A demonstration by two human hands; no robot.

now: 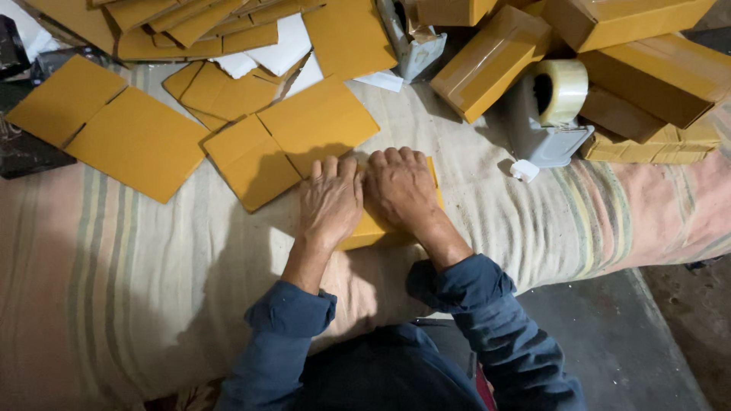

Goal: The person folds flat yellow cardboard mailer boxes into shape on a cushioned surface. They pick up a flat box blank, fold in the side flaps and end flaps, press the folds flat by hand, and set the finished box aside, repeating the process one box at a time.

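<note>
2 hands point(365, 198) flat on cardboard piece point(373, 228)

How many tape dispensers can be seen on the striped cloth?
1. The grey tape dispenser with a clear tape roll stands right of the right hand, beside the assembled boxes. Others may be hidden behind those boxes.

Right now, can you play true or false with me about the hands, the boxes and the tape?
1. Both hands, left hand and right hand, press flat on a yellow cardboard piece. True.
2. The tape dispenser sits to the left of the hands. False: it stands to their right.
3. The sleeves are blue. True.
4. The striped cloth is plain red. False: it is pale with faded stripes.
5. Made-up boxes are stacked at the upper right. True.
</note>
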